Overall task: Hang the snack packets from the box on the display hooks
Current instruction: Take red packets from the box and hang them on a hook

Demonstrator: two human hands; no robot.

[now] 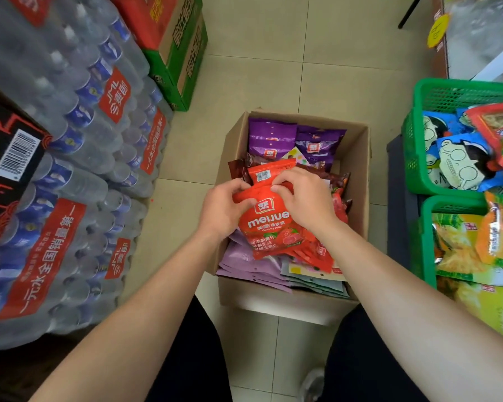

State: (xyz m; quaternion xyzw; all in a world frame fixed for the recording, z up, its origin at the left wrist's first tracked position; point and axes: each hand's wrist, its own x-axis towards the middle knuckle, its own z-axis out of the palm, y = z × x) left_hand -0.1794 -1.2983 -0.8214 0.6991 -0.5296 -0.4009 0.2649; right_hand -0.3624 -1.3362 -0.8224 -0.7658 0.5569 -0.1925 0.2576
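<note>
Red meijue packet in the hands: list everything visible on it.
The red packet is a glossy plastic-looking pouch, front face up, with white "meijue" lettering, a red-and-white logo above it and a fruit picture below. It lies over the open cardboard box, above other packets. The left hand grips its upper left edge, the right hand its upper right; the top is crumpled between them.

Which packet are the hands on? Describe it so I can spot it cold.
Find the open box on the floor between the water packs and the green baskets. Over its middle, the left hand and right hand grip a red packet. It alone shows white "meijue" lettering; purple packets lie behind it.
</note>
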